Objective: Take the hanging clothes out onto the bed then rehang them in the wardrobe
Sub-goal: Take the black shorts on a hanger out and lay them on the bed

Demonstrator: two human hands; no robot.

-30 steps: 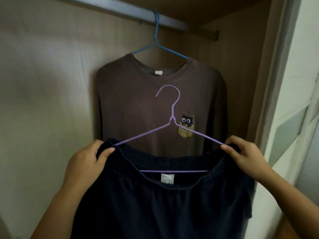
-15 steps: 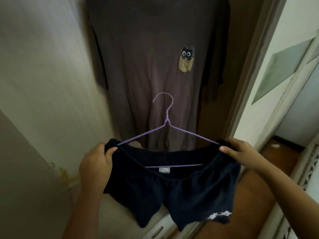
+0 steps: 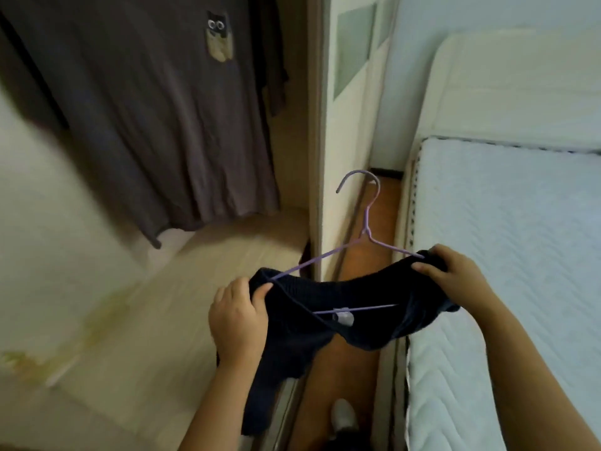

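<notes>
Navy shorts [image 3: 374, 292] on hanger [image 3: 366, 224], now beside bed [image 3: 520, 255]

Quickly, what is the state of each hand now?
Left hand: grips one waistband end of the dark shorts.
Right hand: grips the other waistband end.

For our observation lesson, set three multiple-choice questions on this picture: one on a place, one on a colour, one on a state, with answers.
1. Where is the brown T-shirt?
A. On a mattress
B. Hanging in the wardrobe
C. On the floor

2. What colour is the wire hanger?
A. Blue
B. White
C. Purple

3. How are the navy shorts held?
A. By both hands, at the waistband ends
B. By one hand
C. Not held; lying on a bed

Answers: 1 B, it hangs inside the opening; 2 C, hook and arms are purple; 3 A, the left hand and right hand each grip an end.
</notes>
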